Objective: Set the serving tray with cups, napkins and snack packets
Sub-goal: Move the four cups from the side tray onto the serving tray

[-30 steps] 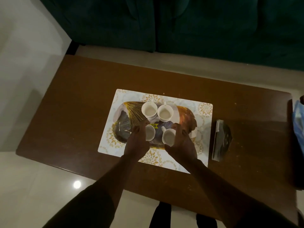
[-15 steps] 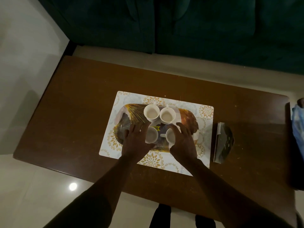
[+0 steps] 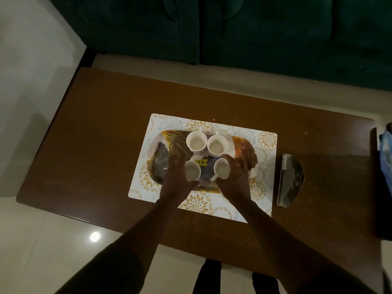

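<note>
A gold-patterned serving tray (image 3: 244,148) lies on a white floral placemat (image 3: 263,143) in the middle of the brown table. Several white cups stand on the tray. Two are at the back, a left one (image 3: 196,141) and a right one (image 3: 217,145). My left hand (image 3: 177,179) wraps the near left cup (image 3: 192,171) from the left. My right hand (image 3: 235,179) wraps the near right cup (image 3: 222,169) from the right. A yellow price sticker (image 3: 200,162) shows between the cups. No napkins or snack packets are visible on the tray.
A metal napkin holder (image 3: 289,180) lies on the table (image 3: 95,145) right of the placemat. A blue plastic bag (image 3: 386,158) sits at the far right edge. A dark green sofa (image 3: 233,32) runs behind the table. My legs show at the near table edge.
Both hands spread over the two near cups half a second ago; now the fingers curl round the cups' sides. The cups stay on the tray.
</note>
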